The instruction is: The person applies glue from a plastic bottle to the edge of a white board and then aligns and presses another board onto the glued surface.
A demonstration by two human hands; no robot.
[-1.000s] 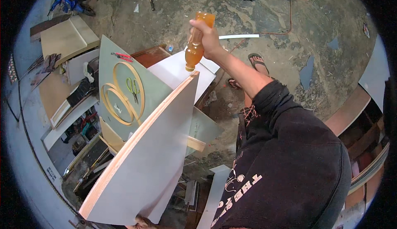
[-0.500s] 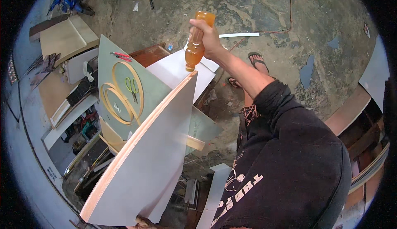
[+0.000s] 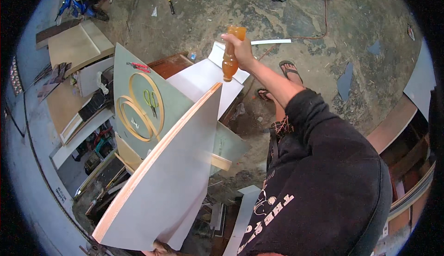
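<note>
- Almost nothing has moved: the right hand stays wrapped around the orange bottle, upper centre.
- The left hand, bottom edge, is under the white board; its grip is hidden.
- Dirt floor fills the upper right.

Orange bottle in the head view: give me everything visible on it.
The orange bottle looks like translucent plastic, amber-orange throughout, with a waisted body. It is held nearly upright but inverted-looking, its wider end up near the fingers and its lower end just above the top edge of the tilted white board. The right hand wraps its upper half, arm stretched forward. Whether the tip touches the board's edge cannot be told. No cap or label is discernible.
</note>
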